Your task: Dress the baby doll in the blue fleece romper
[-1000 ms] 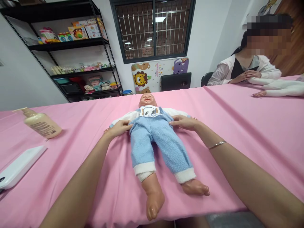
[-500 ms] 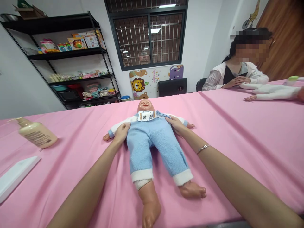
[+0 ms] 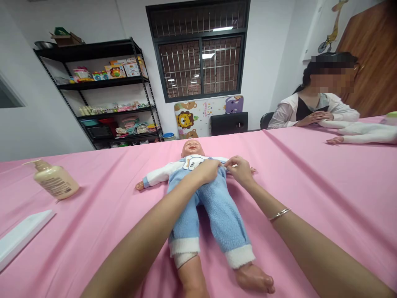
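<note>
A baby doll (image 3: 221, 219) lies on its back on a pink cloth-covered table (image 3: 341, 178), dressed in blue fleece overalls with white cuffs over a white long-sleeved top. My left hand (image 3: 206, 171) has crossed to the middle of the doll's chest and grips the overalls' top edge. Close beside it, my right hand (image 3: 239, 169) pinches the overalls near the doll's shoulder. The left forearm hides part of the doll's leg. Both doll feet are bare.
A cream pump bottle (image 3: 55, 180) and a flat white object (image 3: 21, 236) lie at the left. At the right, a seated person (image 3: 313, 111) rests a hand beside a second doll in white (image 3: 362, 134). A black shelf unit (image 3: 93, 82) holding baby goods stands behind.
My left hand has moved from the doll's side onto its chest, and my right hand has moved in toward it. Both now hold the top of the overalls. The view has tilted slightly.
</note>
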Demonstrator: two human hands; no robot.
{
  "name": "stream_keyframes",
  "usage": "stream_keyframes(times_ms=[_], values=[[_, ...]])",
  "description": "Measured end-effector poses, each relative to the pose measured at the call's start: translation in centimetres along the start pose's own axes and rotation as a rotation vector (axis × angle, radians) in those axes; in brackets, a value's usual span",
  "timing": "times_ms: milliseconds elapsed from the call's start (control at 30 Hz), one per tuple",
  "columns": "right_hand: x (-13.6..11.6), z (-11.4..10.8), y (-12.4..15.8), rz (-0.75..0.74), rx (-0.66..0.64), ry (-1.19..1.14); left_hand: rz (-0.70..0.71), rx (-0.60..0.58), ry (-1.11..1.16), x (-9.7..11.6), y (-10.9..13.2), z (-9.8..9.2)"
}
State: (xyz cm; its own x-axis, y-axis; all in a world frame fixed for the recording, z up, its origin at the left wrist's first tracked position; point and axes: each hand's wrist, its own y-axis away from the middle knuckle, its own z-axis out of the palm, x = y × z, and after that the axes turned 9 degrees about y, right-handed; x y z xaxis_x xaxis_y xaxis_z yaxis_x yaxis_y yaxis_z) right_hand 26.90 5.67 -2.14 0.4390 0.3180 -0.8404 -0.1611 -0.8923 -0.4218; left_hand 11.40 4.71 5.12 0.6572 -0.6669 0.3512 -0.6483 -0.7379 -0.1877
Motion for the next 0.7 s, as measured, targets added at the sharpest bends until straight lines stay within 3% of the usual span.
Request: stream_keyframes(times_ms=[67, 133, 200, 267, 367, 433, 533, 700], values=[[-0.4, 0.4, 0.2, -0.201, 0.083, 0.217, -0.087, -0.067, -0.120, 0.1, -1.4, 0.8], [-0.2, 0.2, 0.4, -0.297, 0.083, 0.450, -0.103, 0.036, -0.151, -0.3, -1.8, 1.3], [0.9, -0.6, 0.5, -0.183, 0.035, 0.646, -0.109, 0.194, -0.150, -0.8, -1.4, 1.7], [2.5, -1.7, 0.6, 0.024, -0.018, 0.823, -0.119, 0.309, -0.106, -1.4, -0.7, 2.0], [4.3, -3.2, 0.4, 0.231, -0.081, 0.940, -0.125, 0.349, -0.052, -1.6, 0.1, 2.1], [4.5, -3.5, 0.2, 0.240, 0.035, 0.915, -0.136, 0.347, -0.066, -1.4, 0.4, 2.0], [3.3, -2.9, -0.3, 0.119, 0.314, 0.725, -0.159, 0.360, -0.113, -0.9, 0.5, 1.9], [0.2, -1.3, -1.3, -0.065, 0.323, 0.227, -0.120, 0.390, -0.159, -0.7, 0.6, 2.0]])
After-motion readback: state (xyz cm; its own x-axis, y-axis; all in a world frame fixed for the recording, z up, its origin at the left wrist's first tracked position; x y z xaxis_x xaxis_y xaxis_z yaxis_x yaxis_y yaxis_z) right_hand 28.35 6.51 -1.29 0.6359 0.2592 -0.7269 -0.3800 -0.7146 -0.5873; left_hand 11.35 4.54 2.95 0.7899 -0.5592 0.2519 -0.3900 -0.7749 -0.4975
